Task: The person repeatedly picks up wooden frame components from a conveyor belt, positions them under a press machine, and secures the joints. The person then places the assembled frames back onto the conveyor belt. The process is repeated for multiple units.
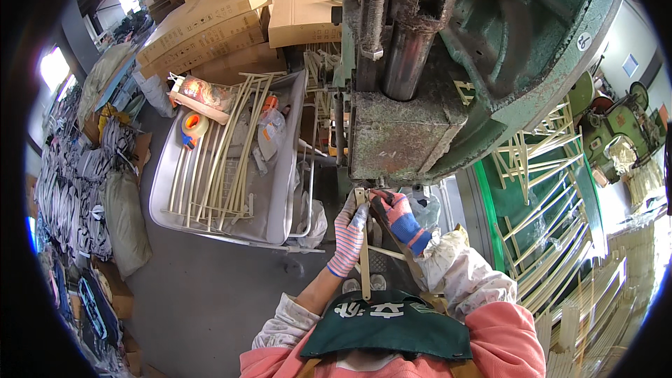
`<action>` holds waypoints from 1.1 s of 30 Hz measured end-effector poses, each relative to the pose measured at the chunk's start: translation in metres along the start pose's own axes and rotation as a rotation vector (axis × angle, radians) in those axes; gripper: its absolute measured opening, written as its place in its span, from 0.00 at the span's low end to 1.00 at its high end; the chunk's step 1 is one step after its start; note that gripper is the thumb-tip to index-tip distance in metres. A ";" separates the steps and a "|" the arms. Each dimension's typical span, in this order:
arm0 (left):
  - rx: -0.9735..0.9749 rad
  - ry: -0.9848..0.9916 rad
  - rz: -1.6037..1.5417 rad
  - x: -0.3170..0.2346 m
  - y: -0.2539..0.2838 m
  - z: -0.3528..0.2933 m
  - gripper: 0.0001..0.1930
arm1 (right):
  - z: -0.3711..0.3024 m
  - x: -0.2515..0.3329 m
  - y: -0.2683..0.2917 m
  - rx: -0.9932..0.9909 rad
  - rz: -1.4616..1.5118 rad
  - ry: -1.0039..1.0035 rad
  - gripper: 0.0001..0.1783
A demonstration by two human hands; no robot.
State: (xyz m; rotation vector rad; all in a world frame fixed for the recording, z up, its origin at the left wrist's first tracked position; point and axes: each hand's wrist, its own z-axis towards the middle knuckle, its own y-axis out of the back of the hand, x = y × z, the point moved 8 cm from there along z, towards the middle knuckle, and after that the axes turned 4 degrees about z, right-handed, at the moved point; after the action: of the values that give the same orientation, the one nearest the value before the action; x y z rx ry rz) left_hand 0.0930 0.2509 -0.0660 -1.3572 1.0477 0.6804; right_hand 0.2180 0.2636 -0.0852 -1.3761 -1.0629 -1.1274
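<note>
Under the press ram (pixel 402 133), my left hand (pixel 348 234), in a pink-and-blue striped glove, is closed on a long beige metal strip (pixel 365 259). The strip's far end reaches the base of the ram, and its near end points down toward my apron. Beside it, my right hand (pixel 404 220), in a pink-and-blue glove with dark fingertips, is closed close to the strip's far end. What its fingers pinch is too small to make out. The tooling under the ram is mostly hidden by my hands.
Left stands a white bin (pixel 280 196) with beige frames (pixel 227 168), a tape roll (pixel 194 128) and a plastic bag. Cardboard boxes (pixel 210 24) are stacked behind. At right, beige racks (pixel 546 217) lie on a green surface. Bundled grey material (pixel 77 196) lines the far left.
</note>
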 end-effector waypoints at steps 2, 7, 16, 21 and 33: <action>0.027 -0.012 0.014 -0.005 0.001 0.003 0.20 | 0.001 -0.004 -0.005 0.019 0.160 -0.173 0.13; 0.111 0.103 0.027 -0.011 0.003 0.006 0.19 | 0.005 0.003 0.002 0.030 0.142 -0.347 0.18; 0.201 0.104 0.056 -0.026 -0.007 0.006 0.17 | 0.017 0.001 -0.003 0.160 0.122 -0.405 0.18; 0.251 0.169 0.033 -0.023 -0.006 0.010 0.14 | 0.016 -0.012 -0.005 0.265 0.472 -0.389 0.14; 0.301 0.244 0.191 -0.024 0.000 0.024 0.09 | 0.009 -0.029 -0.002 0.290 0.539 -0.495 0.16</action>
State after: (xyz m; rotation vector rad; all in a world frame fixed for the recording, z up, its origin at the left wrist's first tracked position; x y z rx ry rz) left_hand 0.0879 0.2789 -0.0472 -1.1043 1.4288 0.4783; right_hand 0.2115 0.2715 -0.1133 -1.6079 -1.0488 -0.2310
